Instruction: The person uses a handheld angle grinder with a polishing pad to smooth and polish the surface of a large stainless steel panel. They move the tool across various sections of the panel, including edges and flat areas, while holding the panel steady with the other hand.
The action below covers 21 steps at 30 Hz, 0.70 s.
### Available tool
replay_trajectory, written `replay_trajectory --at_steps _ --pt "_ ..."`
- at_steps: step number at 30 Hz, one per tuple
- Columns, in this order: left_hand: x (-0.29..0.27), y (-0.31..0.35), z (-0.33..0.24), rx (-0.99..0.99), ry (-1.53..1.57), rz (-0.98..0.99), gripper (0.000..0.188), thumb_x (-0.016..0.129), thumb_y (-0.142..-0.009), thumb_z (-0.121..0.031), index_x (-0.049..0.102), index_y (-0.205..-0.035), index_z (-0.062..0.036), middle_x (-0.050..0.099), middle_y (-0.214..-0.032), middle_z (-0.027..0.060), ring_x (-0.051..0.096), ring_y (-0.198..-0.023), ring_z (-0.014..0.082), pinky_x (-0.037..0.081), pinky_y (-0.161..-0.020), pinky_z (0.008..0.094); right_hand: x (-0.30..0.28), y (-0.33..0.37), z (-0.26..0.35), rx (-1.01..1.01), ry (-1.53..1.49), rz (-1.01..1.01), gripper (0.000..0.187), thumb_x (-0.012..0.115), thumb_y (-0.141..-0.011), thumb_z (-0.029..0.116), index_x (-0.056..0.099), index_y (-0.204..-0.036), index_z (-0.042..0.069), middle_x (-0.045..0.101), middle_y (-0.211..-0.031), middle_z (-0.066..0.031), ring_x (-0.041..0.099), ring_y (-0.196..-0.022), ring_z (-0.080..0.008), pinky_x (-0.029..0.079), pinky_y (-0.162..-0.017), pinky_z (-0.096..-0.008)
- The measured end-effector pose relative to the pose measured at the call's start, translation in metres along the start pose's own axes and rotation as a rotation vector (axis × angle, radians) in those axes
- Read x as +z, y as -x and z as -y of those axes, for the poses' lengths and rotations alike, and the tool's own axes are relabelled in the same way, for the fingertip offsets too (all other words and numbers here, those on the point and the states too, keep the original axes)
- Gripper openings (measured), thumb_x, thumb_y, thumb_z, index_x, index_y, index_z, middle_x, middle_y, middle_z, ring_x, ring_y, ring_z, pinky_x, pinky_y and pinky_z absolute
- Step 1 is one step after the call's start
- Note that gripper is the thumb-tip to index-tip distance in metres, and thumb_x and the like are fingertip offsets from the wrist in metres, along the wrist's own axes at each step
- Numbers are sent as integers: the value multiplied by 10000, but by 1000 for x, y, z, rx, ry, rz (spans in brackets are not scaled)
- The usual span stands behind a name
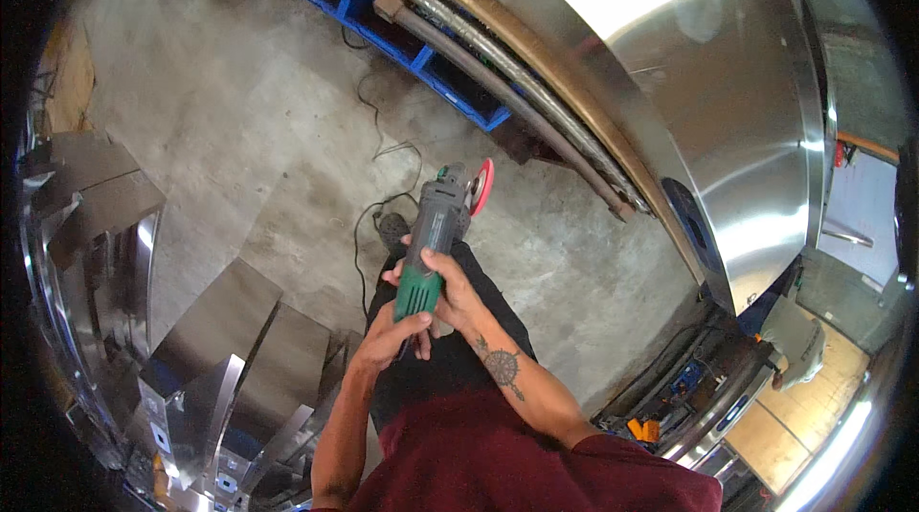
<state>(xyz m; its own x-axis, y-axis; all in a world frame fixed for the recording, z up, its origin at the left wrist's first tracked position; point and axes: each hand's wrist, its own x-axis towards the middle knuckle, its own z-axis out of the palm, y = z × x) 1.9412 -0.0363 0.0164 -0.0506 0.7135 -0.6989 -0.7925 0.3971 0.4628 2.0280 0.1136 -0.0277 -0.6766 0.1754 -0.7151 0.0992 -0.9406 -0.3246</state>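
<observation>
An angle grinder (436, 234) with a grey head and a green rear housing is held in front of my body, its head pointing away from me. A red disc (484, 189) sits on the right side of the head, seen nearly edge-on. My left hand (391, 332) closes around the rear end of the green housing. Higher up, my right hand (454, 288) wraps the middle of the body from the right, thumb on top. Some fingers of both hands are hidden beneath the tool. A dark cord (356, 268) trails over the concrete floor nearby.
A large shiny stainless steel surface (737, 120) rises at the far right, with long metal pipes (517, 86) along its lower side. Blue bins (421, 60) stand below the pipes. Folded sheet-metal parts (235, 330) are stacked at left. Tools, including an orange item (643, 430), lie at lower right.
</observation>
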Motion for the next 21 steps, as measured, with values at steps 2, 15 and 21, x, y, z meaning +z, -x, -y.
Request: replay_trajectory --at_steps 2,15,21 --pt "5 -36 7 -96 63 36 456 695 -1059 -458 604 -1173 -26 642 -801 50 582 -545 128 425 -456 285 -23 -26 4 85 5 -243 538 723 -1007 482 604 -1230 8 740 -1029 -150 769 -995 -313 638 -875 -442" --pt "-262 -150 14 174 -1441 -648 255 690 -1043 -324 664 -1008 -72 713 -813 235 710 -802 478 530 -679 548 -291 -212 139 -208 283 -766 452 816 -909 448 589 -1010 71 615 -791 -97 702 -689 -283 598 -587 -443" --pt "-282 -224 -26 550 -1527 -856 303 707 -1061 -314 642 -899 -66 699 -753 186 681 -671 407 505 -603 507 -356 -294 215 -254 460 -1111 819 842 -873 486 551 -1491 34 549 -1457 -153 532 -1292 -284 453 -1069 -470"
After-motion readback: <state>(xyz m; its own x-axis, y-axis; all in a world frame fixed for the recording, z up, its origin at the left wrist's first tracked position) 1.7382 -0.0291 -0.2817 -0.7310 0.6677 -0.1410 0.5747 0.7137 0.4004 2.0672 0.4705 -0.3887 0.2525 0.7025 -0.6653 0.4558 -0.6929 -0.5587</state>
